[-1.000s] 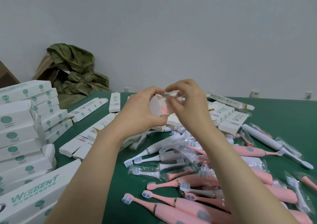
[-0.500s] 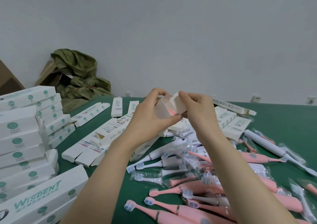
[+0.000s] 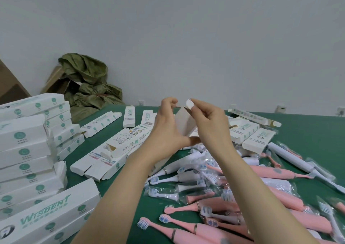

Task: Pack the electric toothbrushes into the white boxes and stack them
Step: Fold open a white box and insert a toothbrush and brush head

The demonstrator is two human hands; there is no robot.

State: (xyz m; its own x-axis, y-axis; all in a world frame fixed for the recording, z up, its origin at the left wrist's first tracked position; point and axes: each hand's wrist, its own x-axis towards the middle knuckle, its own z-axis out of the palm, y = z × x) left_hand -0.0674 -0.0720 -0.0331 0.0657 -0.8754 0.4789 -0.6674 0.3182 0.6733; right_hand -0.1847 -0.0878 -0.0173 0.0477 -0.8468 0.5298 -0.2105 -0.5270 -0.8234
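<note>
White box [image 3: 184, 126] mid-frame: left hand [image 3: 166, 130] grips it, right hand [image 3: 209, 120] pinches its end flap [image 3: 190, 103] | stack [image 3: 24, 137] done, frame left | many toothbrushes [image 3: 270, 172] lower right unpacked

My left hand [image 3: 168, 131] holds an open white box [image 3: 185, 124] above the middle of the green bench [image 3: 308, 131], and my right hand [image 3: 211, 124] pinches its end flap [image 3: 190, 103]. I see stacked boxes [image 3: 28, 150] at the left edge and toothbrushes [image 3: 270, 172] heaped near right.
</note>
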